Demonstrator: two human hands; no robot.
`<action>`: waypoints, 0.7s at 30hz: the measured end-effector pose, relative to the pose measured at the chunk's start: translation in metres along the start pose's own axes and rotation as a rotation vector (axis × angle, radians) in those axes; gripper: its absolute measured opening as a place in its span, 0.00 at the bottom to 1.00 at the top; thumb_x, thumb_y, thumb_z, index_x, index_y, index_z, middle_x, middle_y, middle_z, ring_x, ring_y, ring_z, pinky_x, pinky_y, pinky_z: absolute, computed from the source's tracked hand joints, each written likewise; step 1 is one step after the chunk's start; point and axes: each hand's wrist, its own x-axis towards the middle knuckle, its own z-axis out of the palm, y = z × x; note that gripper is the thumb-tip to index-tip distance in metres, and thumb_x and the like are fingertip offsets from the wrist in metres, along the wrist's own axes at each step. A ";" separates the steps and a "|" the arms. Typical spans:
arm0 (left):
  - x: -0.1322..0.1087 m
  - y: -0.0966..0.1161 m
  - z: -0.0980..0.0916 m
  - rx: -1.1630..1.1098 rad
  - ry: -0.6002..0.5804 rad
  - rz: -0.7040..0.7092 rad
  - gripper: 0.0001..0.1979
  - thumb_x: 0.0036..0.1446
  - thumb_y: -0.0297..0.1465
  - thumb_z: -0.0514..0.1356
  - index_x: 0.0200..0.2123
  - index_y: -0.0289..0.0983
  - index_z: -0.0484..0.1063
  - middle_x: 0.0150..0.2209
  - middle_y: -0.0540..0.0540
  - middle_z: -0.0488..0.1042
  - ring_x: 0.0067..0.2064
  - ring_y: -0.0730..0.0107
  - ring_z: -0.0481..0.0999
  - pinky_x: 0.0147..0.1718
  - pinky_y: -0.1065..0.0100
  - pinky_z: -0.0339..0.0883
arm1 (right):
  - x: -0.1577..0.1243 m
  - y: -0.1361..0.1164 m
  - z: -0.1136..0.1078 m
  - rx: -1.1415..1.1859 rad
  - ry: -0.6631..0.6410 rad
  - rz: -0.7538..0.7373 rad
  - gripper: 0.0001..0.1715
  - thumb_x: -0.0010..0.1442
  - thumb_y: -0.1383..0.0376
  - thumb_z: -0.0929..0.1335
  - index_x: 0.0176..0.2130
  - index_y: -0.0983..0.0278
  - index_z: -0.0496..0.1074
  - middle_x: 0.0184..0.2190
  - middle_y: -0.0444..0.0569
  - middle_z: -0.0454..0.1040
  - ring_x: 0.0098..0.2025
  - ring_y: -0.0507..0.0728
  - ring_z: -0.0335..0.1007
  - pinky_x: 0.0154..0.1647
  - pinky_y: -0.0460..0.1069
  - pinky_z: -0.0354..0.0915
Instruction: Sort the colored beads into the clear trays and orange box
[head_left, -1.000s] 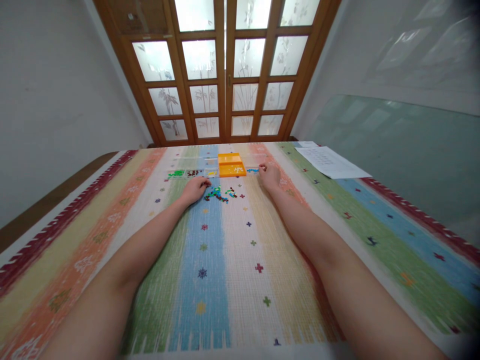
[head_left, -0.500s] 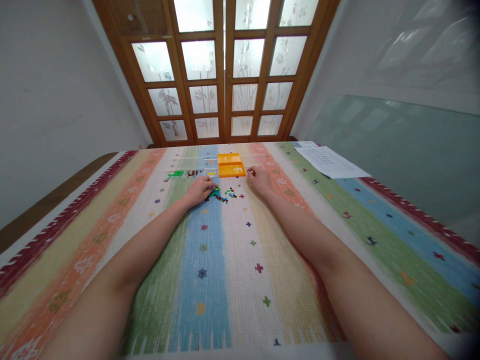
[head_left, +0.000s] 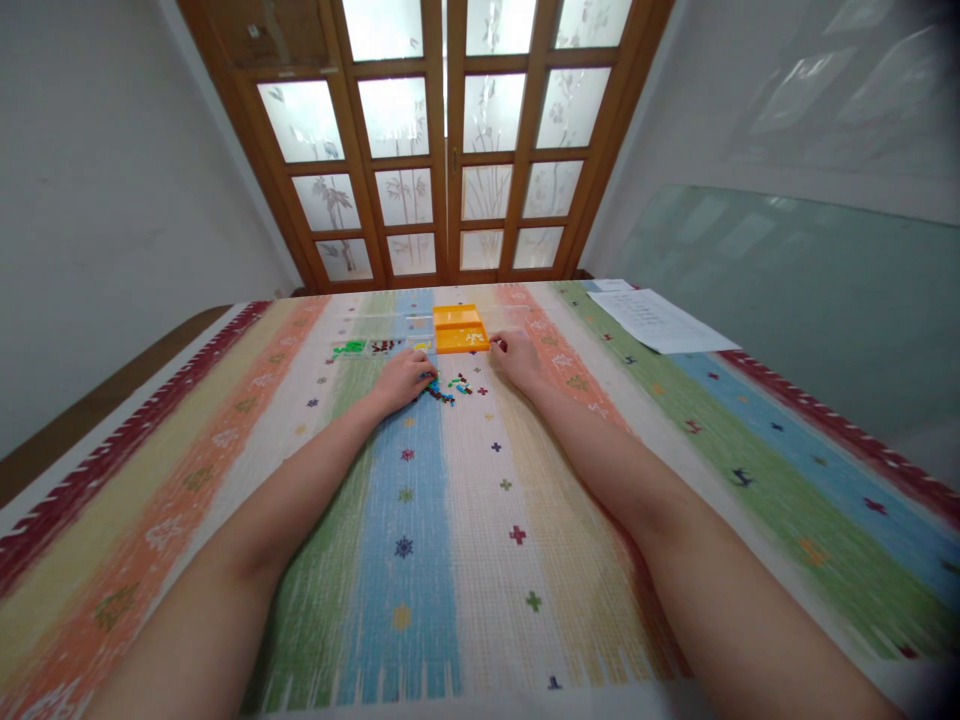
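My left hand (head_left: 405,381) rests at the left side of a small pile of mixed coloured pieces (head_left: 442,396), its fingers bent together and touching the pile's edge. Blue, green and dark brown show among the pieces, too small to name. Beside the right front corner of an orange tray (head_left: 459,347) is my right hand (head_left: 517,358), thumb and forefinger pinched together. Whatever lies between its fingertips is too small to make out. White bits lie in the tray's front part. Left of it, a clear compartment box (head_left: 360,355) holds green, dark brown and yellow pieces in separate sections.
A striped, patterned cloth (head_left: 480,560) covers the table. Sheets of paper (head_left: 652,318) lie at the back right. Behind the table stand wooden doors with frosted panes (head_left: 409,195), and a greenish glass panel (head_left: 795,290) leans along the right wall.
My left hand has shifted slightly right, its fingers drawn closer together and covering more of the pile. My right hand stays beside the orange tray, nearly unmoved.
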 end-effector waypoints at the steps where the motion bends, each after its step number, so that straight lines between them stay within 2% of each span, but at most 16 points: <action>1: 0.000 0.001 -0.001 0.004 -0.004 0.002 0.11 0.67 0.31 0.59 0.42 0.43 0.82 0.45 0.42 0.77 0.49 0.56 0.72 0.54 0.56 0.65 | 0.000 0.000 0.000 0.003 -0.003 0.000 0.14 0.65 0.66 0.67 0.45 0.61 0.82 0.37 0.53 0.80 0.41 0.60 0.72 0.44 0.52 0.65; 21: 0.001 -0.002 -0.001 -0.015 -0.026 0.036 0.09 0.67 0.31 0.57 0.41 0.41 0.80 0.45 0.41 0.77 0.50 0.56 0.72 0.54 0.57 0.65 | 0.000 0.001 0.002 0.013 -0.015 -0.014 0.14 0.64 0.66 0.67 0.45 0.61 0.82 0.39 0.52 0.81 0.41 0.60 0.73 0.43 0.51 0.65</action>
